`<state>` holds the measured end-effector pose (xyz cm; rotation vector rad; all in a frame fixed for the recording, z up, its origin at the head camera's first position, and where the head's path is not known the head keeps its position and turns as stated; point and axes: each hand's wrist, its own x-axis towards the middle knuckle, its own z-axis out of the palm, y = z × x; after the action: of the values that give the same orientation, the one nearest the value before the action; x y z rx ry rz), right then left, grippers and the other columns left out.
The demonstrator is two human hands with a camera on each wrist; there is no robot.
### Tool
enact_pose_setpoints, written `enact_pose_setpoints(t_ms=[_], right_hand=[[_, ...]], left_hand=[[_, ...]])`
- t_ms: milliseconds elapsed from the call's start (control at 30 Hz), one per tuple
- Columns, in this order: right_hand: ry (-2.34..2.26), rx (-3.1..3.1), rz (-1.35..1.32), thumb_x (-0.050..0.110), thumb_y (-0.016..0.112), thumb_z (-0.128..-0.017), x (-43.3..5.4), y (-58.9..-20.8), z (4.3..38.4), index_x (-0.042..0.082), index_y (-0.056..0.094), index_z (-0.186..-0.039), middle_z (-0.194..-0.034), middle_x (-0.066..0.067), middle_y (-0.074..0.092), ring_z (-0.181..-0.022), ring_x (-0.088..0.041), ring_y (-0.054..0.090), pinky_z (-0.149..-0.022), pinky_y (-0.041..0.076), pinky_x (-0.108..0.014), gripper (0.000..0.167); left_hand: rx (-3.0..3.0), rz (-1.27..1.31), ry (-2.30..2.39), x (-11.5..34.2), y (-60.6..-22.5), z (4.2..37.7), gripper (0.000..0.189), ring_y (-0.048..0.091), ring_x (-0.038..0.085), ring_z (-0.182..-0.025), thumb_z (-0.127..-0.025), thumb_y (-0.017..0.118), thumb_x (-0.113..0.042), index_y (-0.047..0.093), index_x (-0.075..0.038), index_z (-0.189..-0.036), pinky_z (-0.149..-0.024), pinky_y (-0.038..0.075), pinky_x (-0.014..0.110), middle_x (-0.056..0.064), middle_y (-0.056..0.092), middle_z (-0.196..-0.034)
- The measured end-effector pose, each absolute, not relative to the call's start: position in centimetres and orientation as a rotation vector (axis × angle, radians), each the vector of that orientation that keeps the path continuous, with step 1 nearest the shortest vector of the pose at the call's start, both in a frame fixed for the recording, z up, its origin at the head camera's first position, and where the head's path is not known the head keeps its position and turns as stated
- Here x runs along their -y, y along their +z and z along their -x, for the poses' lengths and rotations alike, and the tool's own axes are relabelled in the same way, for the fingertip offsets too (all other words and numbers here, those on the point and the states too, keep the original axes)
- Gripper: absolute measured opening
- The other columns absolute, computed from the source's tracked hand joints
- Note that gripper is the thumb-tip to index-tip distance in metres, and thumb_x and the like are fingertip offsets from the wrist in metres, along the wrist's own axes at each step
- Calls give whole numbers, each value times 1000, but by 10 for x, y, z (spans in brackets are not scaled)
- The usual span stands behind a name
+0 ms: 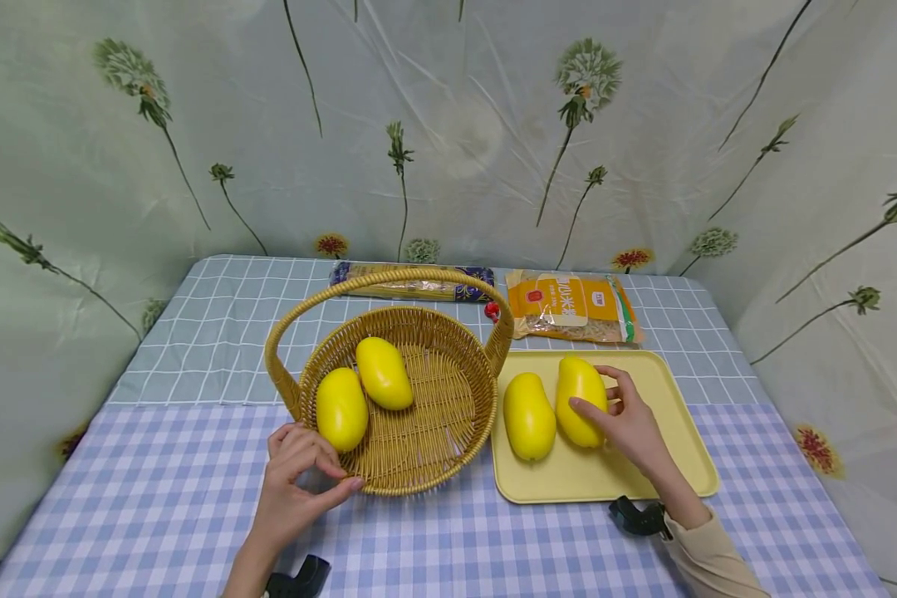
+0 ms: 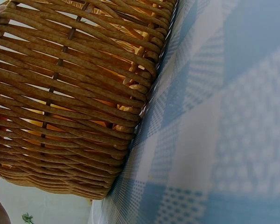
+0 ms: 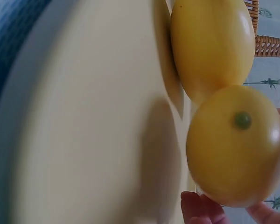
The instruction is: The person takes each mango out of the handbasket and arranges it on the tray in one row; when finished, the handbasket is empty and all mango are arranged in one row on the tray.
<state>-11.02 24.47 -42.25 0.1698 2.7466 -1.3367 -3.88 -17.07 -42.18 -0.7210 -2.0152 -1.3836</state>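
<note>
My left hand (image 1: pixel 293 480) grips the near-left rim of a round wicker basket (image 1: pixel 437 415) with a tall arched handle. Inside it, on the left, lie two yellow mangoes, one nearer (image 1: pixel 341 411) and one farther (image 1: pixel 384 374). A pale yellow tray (image 1: pixel 669 440) stands to the right of the basket. On the tray rests one mango (image 1: pixel 529 418). Beside it, my right hand (image 1: pixel 631 423) holds another mango (image 1: pixel 580 403) between thumb and fingers. In the right wrist view this held mango (image 3: pixel 235 149) shows a green stem end, and its shadow falls on the tray.
Behind the basket lies a long packet of noodles (image 1: pixel 419 286), partly hidden by the handle. An orange bag of grain (image 1: pixel 571 307) lies behind the tray. A small red object (image 1: pixel 492 311) shows by the handle. Flowered cloth (image 1: pixel 463 166) hangs behind the checked tablecloth (image 1: pixel 157 498).
</note>
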Motion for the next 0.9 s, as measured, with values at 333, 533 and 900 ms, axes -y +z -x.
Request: enact_pose_setpoints(t_ms=[333,533,900], right_hand=[[-1239,-2737,-134,47,68,-84,-245,-427,110,10,37,-139,-102,-16,51,-78,-25,45,-58,39,-31,73],[-1189,-2742,-113,49,66,-85,-246,-427,109,10,37,-139,-102,-16,49,-81,-25,45,-61,37,-33,73],[-1037,-2726,-120,57,58,-87,-249,-421,111,7,35,-141,-109,-19,51,-88,-28,49,-68,39,-34,77]], left_hand=[[2009,727,-1374,171,-422,39,30,47,13,-74,-77,79,-35,61,-14,-65,-95,16,37,-3,56,-69],[2009,728,-1371,170,-422,40,30,47,13,-74,-77,79,-35,61,-14,-65,-94,17,37,-4,56,-69],[2007,731,-1372,170,-423,39,31,47,13,-74,-78,78,-35,61,-14,-65,-94,16,38,-4,56,-69]])
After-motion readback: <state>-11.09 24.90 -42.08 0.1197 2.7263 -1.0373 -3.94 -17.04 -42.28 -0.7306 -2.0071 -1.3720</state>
